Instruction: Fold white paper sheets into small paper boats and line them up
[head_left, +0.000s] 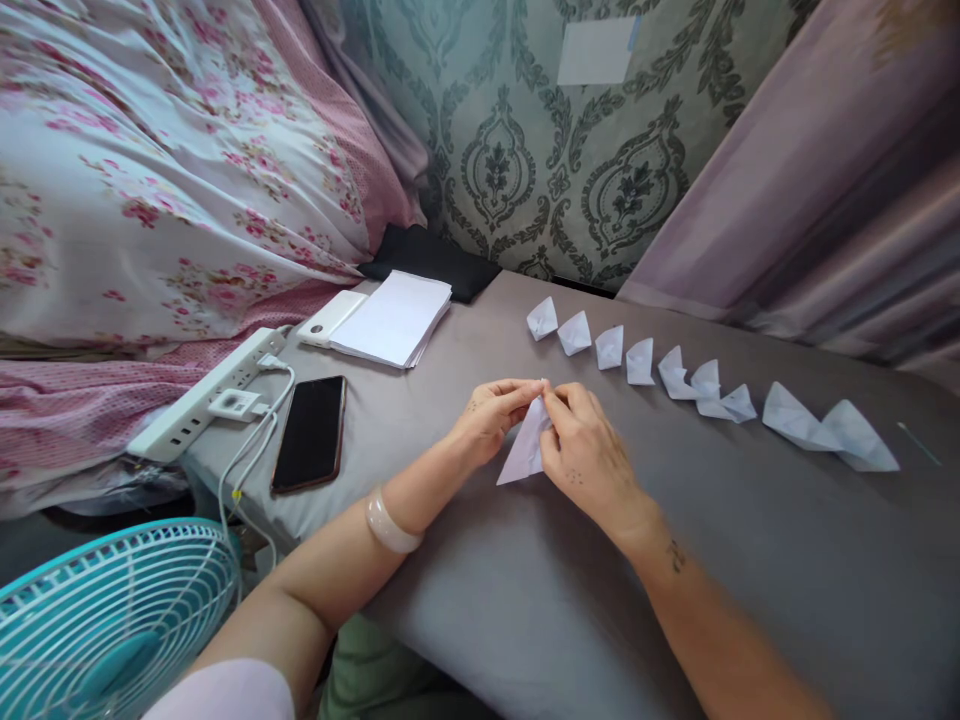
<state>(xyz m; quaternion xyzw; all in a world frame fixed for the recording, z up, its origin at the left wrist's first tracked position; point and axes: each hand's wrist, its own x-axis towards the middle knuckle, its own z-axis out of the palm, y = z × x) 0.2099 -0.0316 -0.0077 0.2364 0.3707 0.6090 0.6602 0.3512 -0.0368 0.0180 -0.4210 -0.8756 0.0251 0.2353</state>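
Observation:
Between my hands is a folded piece of white paper (524,447), one pointed corner hanging down to the left. My left hand (491,415) pinches its top edge with thumb and forefinger. Closed on the same top edge and the right side is my right hand (589,435), its fingertips meeting those of the left. Part of the paper is hidden behind the right fingers. Beyond the hands, several folded paper boats (640,362) stand in a slanting row, and a larger paper boat (796,418) sits toward its right end.
A stack of white paper (397,315) lies at the back left, partly over a white device (319,325). Nearer are a phone (309,433), a power strip (202,395) with cables, and a turquoise fan (120,620) beside the table (750,560). A thin stick (919,444) lies far right.

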